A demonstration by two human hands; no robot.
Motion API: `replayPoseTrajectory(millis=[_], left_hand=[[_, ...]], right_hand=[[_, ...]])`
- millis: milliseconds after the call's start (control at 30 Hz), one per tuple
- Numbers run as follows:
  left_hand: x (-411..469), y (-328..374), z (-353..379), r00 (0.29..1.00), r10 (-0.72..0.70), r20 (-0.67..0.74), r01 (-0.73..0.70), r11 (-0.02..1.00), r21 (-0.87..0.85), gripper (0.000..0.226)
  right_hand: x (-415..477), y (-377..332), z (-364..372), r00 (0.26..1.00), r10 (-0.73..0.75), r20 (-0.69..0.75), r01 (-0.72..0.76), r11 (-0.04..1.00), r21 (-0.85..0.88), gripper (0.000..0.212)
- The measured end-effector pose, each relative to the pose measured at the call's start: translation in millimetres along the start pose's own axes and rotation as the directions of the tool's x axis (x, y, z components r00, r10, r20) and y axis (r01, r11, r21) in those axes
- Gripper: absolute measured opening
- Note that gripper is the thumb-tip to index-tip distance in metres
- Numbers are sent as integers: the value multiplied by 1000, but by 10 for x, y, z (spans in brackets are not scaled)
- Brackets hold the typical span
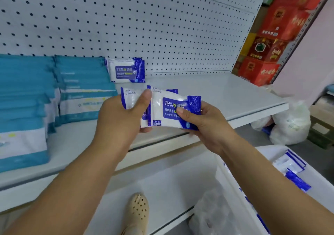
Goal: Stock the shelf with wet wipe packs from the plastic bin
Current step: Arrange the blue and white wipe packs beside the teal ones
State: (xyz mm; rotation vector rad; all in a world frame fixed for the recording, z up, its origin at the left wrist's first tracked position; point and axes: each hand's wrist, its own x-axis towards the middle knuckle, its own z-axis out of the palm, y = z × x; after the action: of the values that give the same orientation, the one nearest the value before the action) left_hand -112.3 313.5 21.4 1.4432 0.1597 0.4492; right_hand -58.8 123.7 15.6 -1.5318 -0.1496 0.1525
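Head view: left hand (pixel 122 112) curls round a stack of wet wipe packs (pixel 162 112), while right hand (pixel 204 122) pinches the front pack's end. Beyond the hands another pack (pixel 126 70) stands on the shelf (pixel 235 94); below the right hand, the plastic bin (pixel 226 177).

The wet wipe packs (pixel 162 108) pinched between the left hand (pixel 121 115) and right hand (pixel 207 124) overlap, so their count cannot be told; both thumbs cover parts of the front label, and the fingers behind the packs are mostly hidden. Below the right fingers, the plastic bin (pixel 269 152) is cut by the right and bottom edges and crossed by the forearm, hiding most of its packs. Left of the left fingers, the teal packs (pixel 27 90) run off the frame, print too blurred to read.
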Motion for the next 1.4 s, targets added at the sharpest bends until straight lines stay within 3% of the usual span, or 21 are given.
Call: replayPoseTrajectory(millis=[167, 367, 533, 700, 900, 1100, 1333, 1400], left_hand=[[331, -43, -418, 968, 0, -253, -36, 990, -134, 11], [433, -165, -539, 894, 142, -425, -186, 981, -63, 28], [412, -278, -569, 821, 163, -547, -230, 972, -55, 24], [414, -294, -594, 814, 120, -568, -202, 976, -84, 33], [455, -319, -602, 808, 70, -586, -197, 968, -157, 37], [465, -339, -615, 812, 61, -580, -200, 963, -180, 37], [489, -367, -645, 833, 69, -549, -190, 968, -166, 40], [487, -357, -639, 838, 64, -542, -190, 965, -180, 41]], right_hand=[[561, -28, 250, 998, -18, -53, 20, 999, 49, 35], [1321, 22, 637, 991, -69, -117, 65, 997, -35, 30], [1778, 94, 874, 986, -92, -136, 74, 988, -137, 28], [1923, 132, 1032, 972, -203, -120, 169, 955, -246, 22], [2149, 233, 1197, 936, -348, -57, 282, 834, -474, 17], [2321, 225, 1255, 899, -419, -129, 282, 778, -561, 29], [2202, 152, 1218, 944, -275, -184, 168, 878, -448, 64], [2110, 82, 1174, 938, -244, -248, 110, 883, -456, 63]])
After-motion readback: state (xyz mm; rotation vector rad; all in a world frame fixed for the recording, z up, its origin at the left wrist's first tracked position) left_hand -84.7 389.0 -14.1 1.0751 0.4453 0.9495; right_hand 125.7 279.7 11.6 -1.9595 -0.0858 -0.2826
